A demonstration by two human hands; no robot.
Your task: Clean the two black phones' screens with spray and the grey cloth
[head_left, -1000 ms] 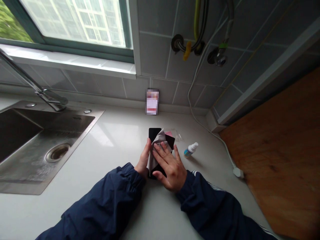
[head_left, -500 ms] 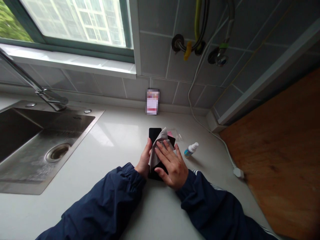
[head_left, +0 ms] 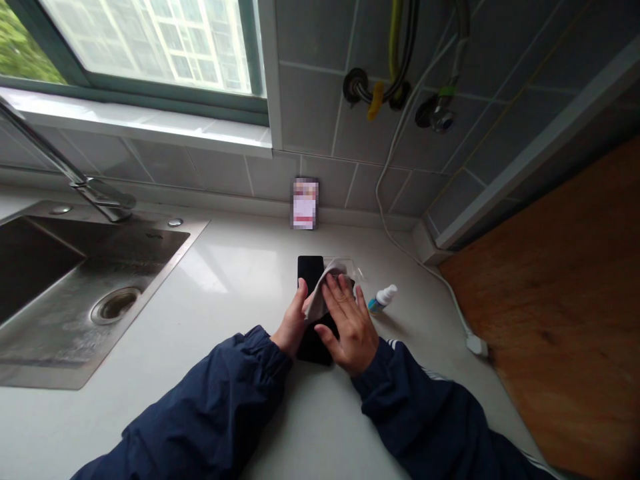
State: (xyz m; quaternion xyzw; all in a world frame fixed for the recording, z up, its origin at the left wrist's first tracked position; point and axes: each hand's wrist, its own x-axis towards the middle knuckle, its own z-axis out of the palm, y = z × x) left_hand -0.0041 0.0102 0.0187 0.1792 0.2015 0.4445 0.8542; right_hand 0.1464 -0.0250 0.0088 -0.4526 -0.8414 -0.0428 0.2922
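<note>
Pressing a grey cloth [head_left: 320, 293] on a black smartphone [head_left: 310, 273], the right hand [head_left: 353, 330] lies on top with spread fingers [head_left: 345, 293]. The left hand [head_left: 293, 320] grasps the phone's side. The phone lies flat on the white countertop [head_left: 225, 300], near a small spray bottle [head_left: 383, 300].

Spray bottle [head_left: 383, 299] just beside right hand [head_left: 353, 327]

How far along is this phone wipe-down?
Done: the spray bottle is already set down beside the phone. In hand: the right hand presses a grey cloth onto a black phone, while the left hand grips its edge. Left: probably the phone's uncovered top; the clear plastic wrap lies untouched.
</note>
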